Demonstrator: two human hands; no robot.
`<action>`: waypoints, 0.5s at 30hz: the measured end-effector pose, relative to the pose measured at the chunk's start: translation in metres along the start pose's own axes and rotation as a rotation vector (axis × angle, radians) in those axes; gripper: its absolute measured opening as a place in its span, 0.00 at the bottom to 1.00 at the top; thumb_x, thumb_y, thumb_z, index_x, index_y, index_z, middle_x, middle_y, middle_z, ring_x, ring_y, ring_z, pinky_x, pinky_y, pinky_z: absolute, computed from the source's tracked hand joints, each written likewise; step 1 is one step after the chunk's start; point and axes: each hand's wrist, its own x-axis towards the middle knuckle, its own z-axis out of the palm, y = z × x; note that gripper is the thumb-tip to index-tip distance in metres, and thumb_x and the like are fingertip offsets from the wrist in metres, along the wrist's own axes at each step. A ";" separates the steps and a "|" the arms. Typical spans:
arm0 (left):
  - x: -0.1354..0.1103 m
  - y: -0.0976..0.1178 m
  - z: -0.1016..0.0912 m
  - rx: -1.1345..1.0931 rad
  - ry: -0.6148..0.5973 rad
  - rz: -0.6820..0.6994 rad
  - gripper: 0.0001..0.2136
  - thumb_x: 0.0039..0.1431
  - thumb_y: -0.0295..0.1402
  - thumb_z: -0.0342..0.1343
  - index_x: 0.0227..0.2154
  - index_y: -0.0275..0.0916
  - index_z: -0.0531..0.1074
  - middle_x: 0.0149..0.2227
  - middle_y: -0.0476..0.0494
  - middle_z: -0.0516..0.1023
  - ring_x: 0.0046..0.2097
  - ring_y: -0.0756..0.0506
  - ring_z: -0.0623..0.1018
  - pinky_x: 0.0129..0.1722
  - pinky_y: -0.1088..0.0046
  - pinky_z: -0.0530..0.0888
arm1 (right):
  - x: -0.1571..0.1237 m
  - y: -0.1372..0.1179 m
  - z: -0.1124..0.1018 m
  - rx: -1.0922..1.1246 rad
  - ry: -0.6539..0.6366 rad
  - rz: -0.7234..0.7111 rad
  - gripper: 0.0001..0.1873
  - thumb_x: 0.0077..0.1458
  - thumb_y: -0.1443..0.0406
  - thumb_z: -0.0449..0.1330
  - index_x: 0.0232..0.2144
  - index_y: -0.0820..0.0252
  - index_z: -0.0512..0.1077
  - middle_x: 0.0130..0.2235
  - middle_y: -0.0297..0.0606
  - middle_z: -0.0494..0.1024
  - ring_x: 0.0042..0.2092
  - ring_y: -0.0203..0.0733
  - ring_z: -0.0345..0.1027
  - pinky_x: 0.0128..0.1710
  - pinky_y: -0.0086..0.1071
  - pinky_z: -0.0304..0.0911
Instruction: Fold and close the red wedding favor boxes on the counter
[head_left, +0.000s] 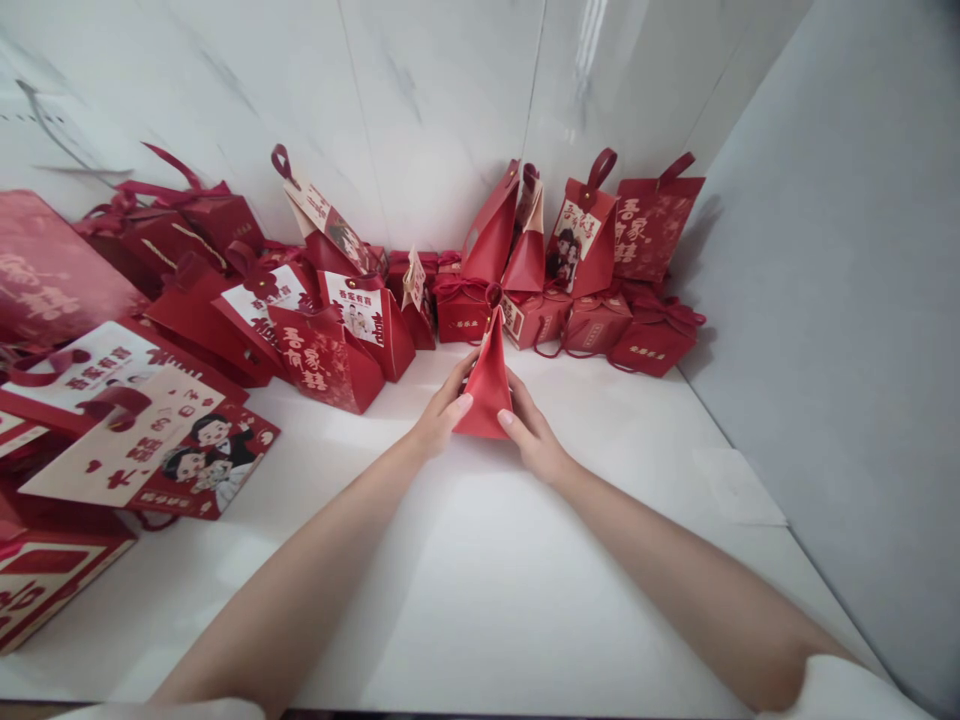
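Observation:
A small red paper gift bag (489, 380) stands upright on the white table (480, 580), narrow end toward me, its loop handle at the top. My left hand (441, 412) presses its left side, thumb against the lower edge. My right hand (531, 428) holds its right side, fingers curled around the bag. Both hands grip the bag between them near the back middle of the table.
Red gift bags (583, 240) and small red ribboned boxes (651, 345) line the marble wall at the back. More red bags (330, 350) and flat printed cards (135, 425) crowd the left side. A grey wall (840, 330) borders the table on the right.

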 end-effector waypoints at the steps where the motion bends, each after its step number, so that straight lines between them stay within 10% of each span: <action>1: 0.000 0.000 0.000 -0.004 0.000 0.000 0.33 0.62 0.52 0.49 0.67 0.50 0.55 0.70 0.45 0.56 0.68 0.32 0.61 0.64 0.46 0.65 | 0.000 0.000 0.000 0.001 -0.001 0.000 0.40 0.61 0.44 0.54 0.67 0.54 0.52 0.71 0.44 0.53 0.71 0.48 0.47 0.70 0.49 0.47; 15: 0.000 0.002 0.000 -0.004 0.002 0.011 0.32 0.62 0.52 0.49 0.67 0.50 0.55 0.69 0.46 0.57 0.68 0.33 0.61 0.65 0.46 0.63 | 0.000 -0.002 0.000 -0.006 -0.006 -0.003 0.40 0.61 0.44 0.54 0.68 0.53 0.52 0.71 0.44 0.52 0.71 0.48 0.47 0.70 0.48 0.46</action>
